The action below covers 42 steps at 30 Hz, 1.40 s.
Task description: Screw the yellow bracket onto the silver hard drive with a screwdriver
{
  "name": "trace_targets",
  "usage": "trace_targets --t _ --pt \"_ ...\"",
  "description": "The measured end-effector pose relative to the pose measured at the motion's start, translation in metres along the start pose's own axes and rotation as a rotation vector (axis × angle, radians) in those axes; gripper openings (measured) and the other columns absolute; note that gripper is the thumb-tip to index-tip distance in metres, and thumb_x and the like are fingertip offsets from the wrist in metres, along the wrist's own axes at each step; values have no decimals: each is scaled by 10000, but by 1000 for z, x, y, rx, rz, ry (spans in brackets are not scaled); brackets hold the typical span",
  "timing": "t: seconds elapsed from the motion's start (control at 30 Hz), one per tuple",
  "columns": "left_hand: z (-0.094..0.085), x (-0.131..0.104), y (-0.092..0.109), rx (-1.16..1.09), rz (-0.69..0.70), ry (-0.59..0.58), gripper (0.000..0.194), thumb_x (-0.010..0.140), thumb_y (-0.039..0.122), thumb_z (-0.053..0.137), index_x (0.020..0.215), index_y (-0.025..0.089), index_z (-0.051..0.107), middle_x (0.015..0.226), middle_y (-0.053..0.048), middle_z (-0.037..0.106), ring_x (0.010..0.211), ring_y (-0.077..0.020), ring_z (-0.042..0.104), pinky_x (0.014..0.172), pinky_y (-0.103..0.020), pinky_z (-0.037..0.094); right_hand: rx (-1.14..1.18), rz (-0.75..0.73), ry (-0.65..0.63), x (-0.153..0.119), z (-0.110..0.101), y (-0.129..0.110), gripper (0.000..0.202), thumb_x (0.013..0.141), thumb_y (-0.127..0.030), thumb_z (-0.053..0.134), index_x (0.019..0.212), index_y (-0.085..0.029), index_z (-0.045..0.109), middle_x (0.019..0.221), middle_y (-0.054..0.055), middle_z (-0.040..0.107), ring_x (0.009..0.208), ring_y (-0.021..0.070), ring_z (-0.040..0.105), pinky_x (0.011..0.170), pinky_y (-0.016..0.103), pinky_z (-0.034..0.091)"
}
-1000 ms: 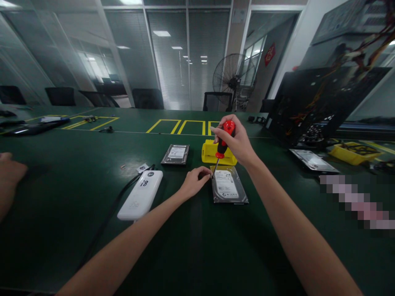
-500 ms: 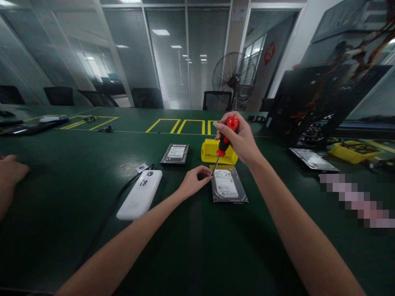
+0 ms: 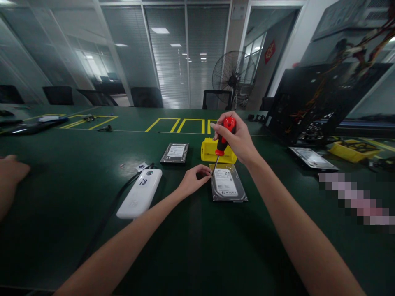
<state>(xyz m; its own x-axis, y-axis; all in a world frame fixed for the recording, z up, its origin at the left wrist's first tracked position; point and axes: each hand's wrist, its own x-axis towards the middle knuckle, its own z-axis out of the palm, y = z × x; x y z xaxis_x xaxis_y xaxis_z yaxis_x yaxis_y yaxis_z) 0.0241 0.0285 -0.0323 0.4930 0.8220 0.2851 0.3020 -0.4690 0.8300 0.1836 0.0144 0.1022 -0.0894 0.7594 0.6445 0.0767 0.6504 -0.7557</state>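
Note:
My right hand [image 3: 237, 137] is closed round the red and black handle of a screwdriver [image 3: 221, 144]. The shaft slants down to the left edge of a hard drive [image 3: 231, 187], which lies label up on the green table [image 3: 173, 255]. My left hand [image 3: 195, 181] has thumb and fingertips pinched together at that same edge, right by the screwdriver's tip. Whatever the pinch holds, if anything, is too small to make out. Just behind the drive stands a yellow bin [image 3: 210, 152], partly hidden by the screwdriver and my right hand.
A second hard drive [image 3: 175, 153] lies further back. To the left is a white power bank [image 3: 140, 195] with a black cable. At right are another drive [image 3: 313, 159], a yellow tray [image 3: 353, 153] of parts and a black computer case [image 3: 321, 102]. Another person's hand [image 3: 14, 169] rests at far left.
The screwdriver handle and my right hand have shifted very slightly left. My left hand and the hard drive stay in place.

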Motion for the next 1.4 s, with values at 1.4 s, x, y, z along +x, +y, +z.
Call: trace_targets --t 1.4 --pt "0 -1 2 3 21 9 254 785 180 603 1039 169 591 888 -27 656 839 -151 612 802 -309 473 23 -51 -17 1 1 6 233 765 -344 670 859 -224 494 747 -51 516 587 64 556 574 230 482"
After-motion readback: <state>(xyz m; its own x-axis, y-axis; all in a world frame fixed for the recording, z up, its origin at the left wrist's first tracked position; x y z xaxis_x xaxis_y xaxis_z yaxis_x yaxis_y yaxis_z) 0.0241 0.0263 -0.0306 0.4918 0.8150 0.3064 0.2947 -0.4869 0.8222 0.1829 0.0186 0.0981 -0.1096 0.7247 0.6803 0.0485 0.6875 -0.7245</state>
